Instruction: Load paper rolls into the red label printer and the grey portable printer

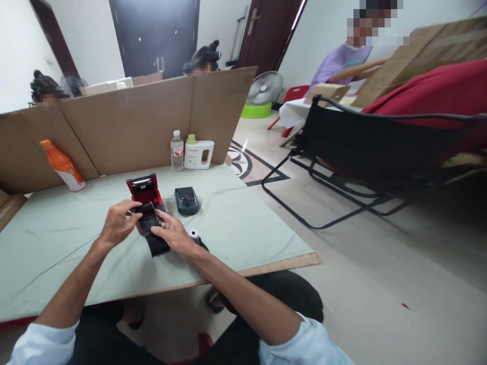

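A small red printer-like device (143, 190) stands open on the pale green table cover (236, 223), its lid tipped up. A black strip (154, 234) runs out of it toward me. My left hand (117, 222) pinches the strip's upper left edge with curled fingers. My right hand (173, 234) presses on the strip's right side, fingers closed over it. A small white roll (194, 234) lies just right of my right wrist. A dark grey device (186, 200) rests flat to the right of the red one.
Cardboard screens (125, 119) wall the table's far side. An orange bottle (63, 166) leans at the left; a water bottle (177, 150) and a white jug (198, 153) stand at the back. A black folding chair (361, 152) and other people are at the right.
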Demonstrator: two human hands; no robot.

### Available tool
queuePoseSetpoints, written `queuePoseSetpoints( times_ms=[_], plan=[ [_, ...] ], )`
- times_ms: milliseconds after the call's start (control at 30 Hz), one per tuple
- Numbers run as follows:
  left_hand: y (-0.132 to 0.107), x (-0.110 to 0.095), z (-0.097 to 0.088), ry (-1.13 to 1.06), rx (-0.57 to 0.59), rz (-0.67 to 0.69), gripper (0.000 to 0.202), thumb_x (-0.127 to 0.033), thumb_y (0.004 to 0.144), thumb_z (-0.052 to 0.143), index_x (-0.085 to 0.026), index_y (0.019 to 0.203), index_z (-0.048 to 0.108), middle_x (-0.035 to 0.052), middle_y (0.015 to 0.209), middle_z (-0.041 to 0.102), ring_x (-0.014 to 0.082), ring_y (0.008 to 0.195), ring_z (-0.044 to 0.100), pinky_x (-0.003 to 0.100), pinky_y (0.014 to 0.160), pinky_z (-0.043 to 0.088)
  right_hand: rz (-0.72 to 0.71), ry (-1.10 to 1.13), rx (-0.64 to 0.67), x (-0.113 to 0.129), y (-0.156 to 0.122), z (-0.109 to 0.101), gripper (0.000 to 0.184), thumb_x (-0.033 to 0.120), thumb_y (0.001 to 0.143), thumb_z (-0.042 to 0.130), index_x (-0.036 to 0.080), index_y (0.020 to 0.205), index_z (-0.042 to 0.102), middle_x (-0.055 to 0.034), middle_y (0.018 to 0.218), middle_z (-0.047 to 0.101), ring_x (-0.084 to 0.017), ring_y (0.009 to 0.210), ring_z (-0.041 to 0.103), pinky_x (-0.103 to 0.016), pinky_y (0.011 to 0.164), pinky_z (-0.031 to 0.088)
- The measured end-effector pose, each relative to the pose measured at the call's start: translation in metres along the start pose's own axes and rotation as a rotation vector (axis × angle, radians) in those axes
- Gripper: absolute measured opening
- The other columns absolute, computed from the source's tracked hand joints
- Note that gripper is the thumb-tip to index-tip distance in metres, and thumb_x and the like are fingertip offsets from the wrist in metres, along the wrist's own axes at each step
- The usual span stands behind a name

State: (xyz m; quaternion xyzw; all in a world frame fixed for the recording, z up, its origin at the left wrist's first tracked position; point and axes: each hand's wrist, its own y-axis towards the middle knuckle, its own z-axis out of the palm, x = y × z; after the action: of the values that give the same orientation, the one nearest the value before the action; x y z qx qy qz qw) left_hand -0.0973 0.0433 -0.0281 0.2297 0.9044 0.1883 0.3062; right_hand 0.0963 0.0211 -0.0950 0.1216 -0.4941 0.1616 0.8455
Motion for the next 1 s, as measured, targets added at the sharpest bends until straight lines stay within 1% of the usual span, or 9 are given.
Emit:
queuePoseSetpoints(
  times_ms=[100, 167, 233, 333, 600, 700, 833, 933, 1000],
  plan=[
    [0.027, 0.028, 0.005, 0.049, 0.066, -0.088, 0.027, -0.024, 0.081, 0.069, -0.018, 0.105, 0.079, 0.0091, 0.105, 0.081, 0.0248, 0.091, 0.075, 0.038, 0.081, 0.062, 0.018, -0.003, -0.082, -0.01, 0.011, -0.002, 0.087, 0.026, 0.07, 0.082, 0.021, 0.15, 0.05, -0.003, 0.096, 0.078, -0.02, 0.083, 0.073, -0.032, 0.077, 0.058],
    [0.041, 0.041, 0.012, 0.081, 0.123, -0.157, 0.029, -0.023, 0.079, 0.068, -0.019, 0.104, 0.08, 0.0082, 0.108, 0.081, 0.0255, 0.093, 0.075, 0.039, 0.088, 0.061, 0.014, -0.037, -0.112, -0.013, 0.017, -0.004, 0.077, 0.024, 0.07, 0.08, 0.021, 0.144, 0.058, -0.0036, 0.096, 0.078, -0.019, 0.081, 0.073, -0.031, 0.074, 0.059],
    [0.052, 0.05, 0.02, 0.115, 0.173, -0.204, 0.03, -0.021, 0.076, 0.067, -0.021, 0.102, 0.082, 0.0065, 0.109, 0.082, 0.0261, 0.097, 0.075, 0.039, 0.092, 0.059, 0.012, -0.105, -0.133, -0.014, 0.021, -0.006, 0.055, 0.025, 0.07, 0.078, 0.019, 0.124, 0.071, -0.0038, 0.093, 0.078, -0.016, 0.075, 0.07, -0.027, 0.066, 0.057],
    [0.062, 0.059, 0.029, 0.163, 0.229, -0.215, 0.032, -0.019, 0.074, 0.066, -0.022, 0.101, 0.083, 0.0047, 0.107, 0.083, 0.0262, 0.098, 0.074, 0.037, 0.094, 0.057, 0.017, -0.185, -0.169, -0.014, 0.024, -0.008, 0.032, 0.027, 0.07, 0.077, 0.017, 0.101, 0.077, -0.0032, 0.085, 0.076, -0.013, 0.065, 0.065, -0.022, 0.053, 0.051],
    [0.07, 0.068, 0.04, 0.222, 0.314, -0.224, 0.035, -0.019, 0.076, 0.066, -0.022, 0.106, 0.083, 0.0043, 0.098, 0.081, 0.0247, 0.092, 0.071, 0.035, 0.087, 0.056, 0.044, -0.178, -0.197, -0.013, 0.024, -0.004, 0.026, 0.025, 0.072, 0.076, 0.017, 0.096, 0.076, -0.0014, 0.074, 0.073, -0.013, 0.06, 0.066, -0.023, 0.054, 0.053],
    [0.069, 0.07, 0.046, 0.284, 0.294, -0.24, 0.037, -0.019, 0.076, 0.067, -0.026, 0.109, 0.082, 0.0051, 0.105, 0.081, 0.0281, 0.102, 0.07, 0.038, 0.091, 0.055, 0.078, -0.168, -0.182, -0.009, 0.024, -0.002, 0.024, 0.024, 0.074, 0.077, 0.016, 0.097, 0.074, -0.0004, 0.068, 0.071, -0.013, 0.056, 0.067, -0.024, 0.056, 0.053],
    [0.068, 0.07, 0.052, 0.333, 0.283, -0.23, 0.032, -0.021, 0.074, 0.071, -0.03, 0.102, 0.083, 0.0039, 0.107, 0.08, 0.031, 0.114, 0.067, 0.04, 0.095, 0.054, 0.092, -0.159, -0.18, -0.005, 0.024, -0.001, 0.022, 0.019, 0.076, 0.074, 0.016, 0.097, 0.074, 0.0013, 0.062, 0.071, -0.01, 0.052, 0.065, -0.021, 0.055, 0.052],
    [0.062, 0.069, 0.048, 0.29, 0.236, -0.21, 0.023, -0.024, 0.076, 0.07, -0.028, 0.096, 0.082, 0.0042, 0.103, 0.08, 0.0289, 0.109, 0.068, 0.039, 0.096, 0.054, 0.088, -0.161, -0.175, -0.005, 0.023, -0.002, 0.022, 0.017, 0.076, 0.071, 0.017, 0.098, 0.074, 0.0017, 0.06, 0.071, -0.01, 0.052, 0.065, -0.021, 0.055, 0.052],
    [0.056, 0.07, 0.042, 0.265, 0.127, -0.211, 0.016, -0.024, 0.08, 0.065, -0.025, 0.088, 0.079, 0.0054, 0.099, 0.079, 0.0267, 0.102, 0.069, 0.039, 0.096, 0.054, 0.079, -0.157, -0.166, -0.006, 0.022, -0.003, 0.022, 0.018, 0.076, 0.072, 0.017, 0.098, 0.074, 0.0019, 0.06, 0.071, -0.011, 0.053, 0.066, -0.021, 0.054, 0.052]
  ],
)
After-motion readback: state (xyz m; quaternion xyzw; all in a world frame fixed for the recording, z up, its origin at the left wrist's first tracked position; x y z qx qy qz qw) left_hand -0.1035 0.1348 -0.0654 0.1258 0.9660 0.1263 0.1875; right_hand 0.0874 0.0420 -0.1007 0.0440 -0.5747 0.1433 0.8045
